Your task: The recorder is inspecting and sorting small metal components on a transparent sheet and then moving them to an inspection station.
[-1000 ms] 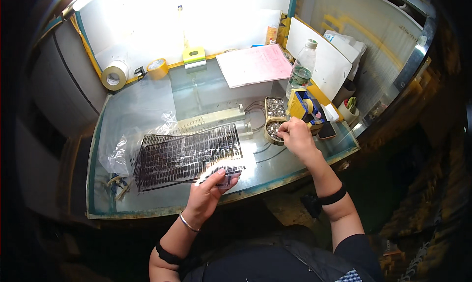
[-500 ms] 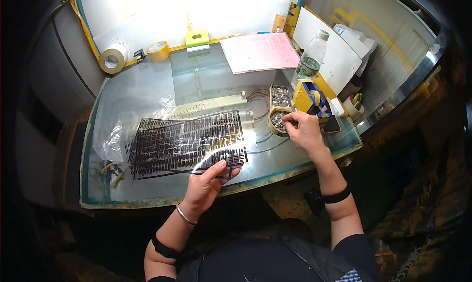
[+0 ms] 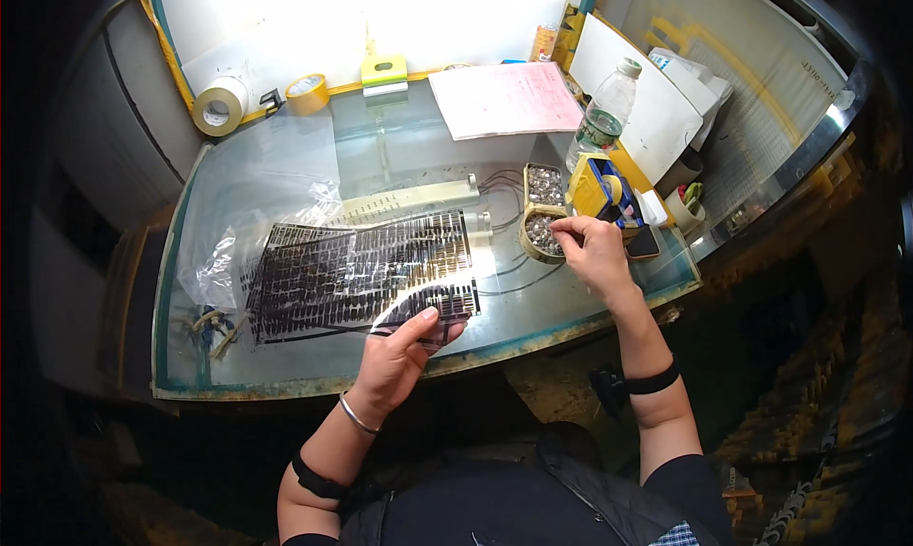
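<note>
My left hand point(image 3: 404, 354) pinches the near right corner of clear film sheets point(image 3: 361, 280) printed with rows of black marks, thumb on top. At least two sheets overlap at slightly different angles over the table. On the right, my right hand point(image 3: 601, 258) has its thumb and fingertips pressed together at the near container point(image 3: 530, 250), a small rounded one full of tiny silvery pieces. Whatever is between those fingertips is too small to make out. A second container point(image 3: 526, 183) with similar pieces adjoins it on the far side.
Beside the containers stand a blue and yellow tape dispenser point(image 3: 592, 189) and a plastic bottle point(image 3: 609, 104). A pale ruler-like bar point(image 3: 409, 202) and thin cables lie behind the film. Farther back are pink paper point(image 3: 504, 99), a hole punch point(image 3: 383, 69) and tape rolls point(image 3: 306, 94). Clear plastic point(image 3: 223, 213) covers the left.
The whole view has shifted slightly. My right fingertips have moved only a little at the near container, and my left hand keeps its hold on the film sheets.
</note>
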A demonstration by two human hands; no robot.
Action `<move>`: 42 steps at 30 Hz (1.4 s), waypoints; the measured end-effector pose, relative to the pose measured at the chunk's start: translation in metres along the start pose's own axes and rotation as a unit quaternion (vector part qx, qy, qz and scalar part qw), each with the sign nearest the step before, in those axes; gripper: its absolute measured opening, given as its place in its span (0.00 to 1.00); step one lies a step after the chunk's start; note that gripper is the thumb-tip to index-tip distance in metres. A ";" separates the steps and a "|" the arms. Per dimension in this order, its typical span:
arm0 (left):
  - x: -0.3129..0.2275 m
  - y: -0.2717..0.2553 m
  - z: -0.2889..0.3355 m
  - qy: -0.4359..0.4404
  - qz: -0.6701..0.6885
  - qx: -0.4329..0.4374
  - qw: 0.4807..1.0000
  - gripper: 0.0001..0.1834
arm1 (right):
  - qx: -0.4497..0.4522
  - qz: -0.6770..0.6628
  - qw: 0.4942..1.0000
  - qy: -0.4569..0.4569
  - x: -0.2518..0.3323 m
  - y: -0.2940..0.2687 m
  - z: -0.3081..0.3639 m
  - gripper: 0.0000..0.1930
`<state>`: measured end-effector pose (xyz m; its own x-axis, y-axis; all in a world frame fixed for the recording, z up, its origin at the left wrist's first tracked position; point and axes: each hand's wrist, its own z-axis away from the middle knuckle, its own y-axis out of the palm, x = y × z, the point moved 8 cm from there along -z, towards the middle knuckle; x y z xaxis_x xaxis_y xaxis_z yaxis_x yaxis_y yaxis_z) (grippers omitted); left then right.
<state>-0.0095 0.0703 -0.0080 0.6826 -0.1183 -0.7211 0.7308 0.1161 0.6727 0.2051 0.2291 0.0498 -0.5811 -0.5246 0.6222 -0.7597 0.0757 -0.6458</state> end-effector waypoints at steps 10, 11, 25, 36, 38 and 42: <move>-0.001 0.003 0.000 0.003 -0.005 0.013 1.000 0.15 | 0.013 -0.037 0.999 0.006 0.005 0.003 0.001 0.07; -0.001 0.003 0.000 0.002 -0.006 0.015 1.000 0.15 | 0.014 -0.062 0.998 0.009 0.008 0.003 0.003 0.06; 0.000 0.004 -0.002 -0.018 0.020 0.015 1.000 0.15 | 0.097 -0.145 0.965 -0.197 0.115 0.034 0.037 0.05; 0.000 0.004 -0.004 -0.011 0.023 0.016 1.000 0.14 | 0.081 -0.110 0.965 -0.225 0.123 0.035 0.043 0.10; -0.001 0.004 -0.003 -0.010 0.023 0.016 1.000 0.14 | 0.073 -0.109 0.963 -0.237 0.123 0.035 0.044 0.10; 0.001 0.002 -0.004 -0.013 0.024 0.016 0.999 0.14 | 0.063 -0.103 0.960 -0.253 0.126 0.035 0.044 0.10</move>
<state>-0.0070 0.0739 -0.0080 0.7169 -0.1388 -0.6832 0.6962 0.0899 0.7122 0.1184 0.1281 0.0862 -0.1818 -0.8648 0.4681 -0.7832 -0.1605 -0.6008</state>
